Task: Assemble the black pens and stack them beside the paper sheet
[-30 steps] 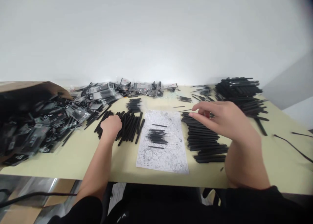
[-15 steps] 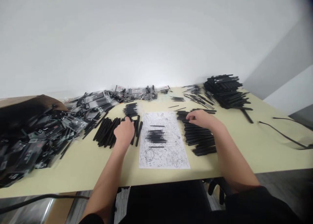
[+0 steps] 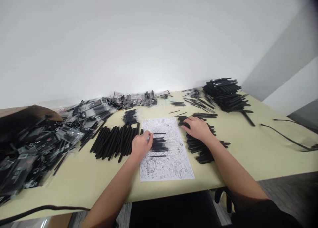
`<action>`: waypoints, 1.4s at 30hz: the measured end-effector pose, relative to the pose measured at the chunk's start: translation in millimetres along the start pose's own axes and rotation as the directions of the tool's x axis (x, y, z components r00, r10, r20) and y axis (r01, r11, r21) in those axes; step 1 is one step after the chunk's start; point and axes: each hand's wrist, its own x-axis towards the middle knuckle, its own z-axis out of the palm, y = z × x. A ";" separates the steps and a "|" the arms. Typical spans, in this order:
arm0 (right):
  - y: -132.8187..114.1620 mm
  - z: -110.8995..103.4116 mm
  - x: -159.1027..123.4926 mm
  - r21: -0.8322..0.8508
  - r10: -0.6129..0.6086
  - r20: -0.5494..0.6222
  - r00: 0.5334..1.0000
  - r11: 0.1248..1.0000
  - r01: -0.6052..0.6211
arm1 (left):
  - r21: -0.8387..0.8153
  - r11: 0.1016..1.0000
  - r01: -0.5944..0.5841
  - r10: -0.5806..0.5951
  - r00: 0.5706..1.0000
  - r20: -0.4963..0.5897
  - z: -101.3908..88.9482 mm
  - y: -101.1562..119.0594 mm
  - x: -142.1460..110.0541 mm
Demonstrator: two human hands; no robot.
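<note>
My left hand (image 3: pixel 141 144) is at the left edge of a scribbled white sheet of paper (image 3: pixel 169 170), its fingers curled down. Whatever lies in those fingers is hidden; black pen-like stick ends show just behind them. Left of this hand lies a row of thick black pen-like sticks (image 3: pixel 109 142). Thin black sticks (image 3: pixel 159 144), pale toward their right ends, lie across the sheet. My right hand (image 3: pixel 197 127) rests on a second row of thick black sticks (image 3: pixel 198 145) right of the sheet, fingers slightly bent and thumb apart.
Clear plastic packets (image 3: pixel 44 142) with dark contents spill from a brown bag (image 3: pixel 27 113) at left. Small bundles of thin sticks (image 3: pixel 129 116) lie behind the paper. A high stack of black sticks (image 3: pixel 222 92) stands at back right. A dark cable (image 3: pixel 283 137) crosses the right side.
My left hand has moved right and toward me, from the left row to the paper's edge, uncovering that row. My right hand has settled lower onto the right row. The view has shifted slightly.
</note>
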 end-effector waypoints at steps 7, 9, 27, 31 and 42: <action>-16.0 12.3 -2.0 -0.098 0.101 -0.076 0.992 0.989 -0.108 | -0.050 0.999 0.006 -0.006 1.000 -0.004 1.2 -1.9 2.1; -18.3 13.4 -2.6 -0.109 0.100 -0.098 0.990 0.988 -0.110 | -0.064 0.998 0.023 -0.023 1.000 0.005 -0.1 -3.4 3.1; -19.4 5.6 -2.0 -0.160 -0.304 -0.248 0.920 0.949 0.270 | -0.155 0.988 -0.016 0.006 0.998 -0.063 5.1 -14.4 3.9; -25.8 11.4 -5.3 -0.231 -0.462 -0.397 0.793 0.886 0.401 | -0.117 0.985 -0.130 0.107 0.977 -0.186 10.7 -16.8 1.1; -56.0 38.5 -21.6 -0.116 -0.664 -0.327 0.673 0.735 0.668 | 0.030 0.827 -0.562 0.526 0.753 -0.396 -3.3 4.0 -10.2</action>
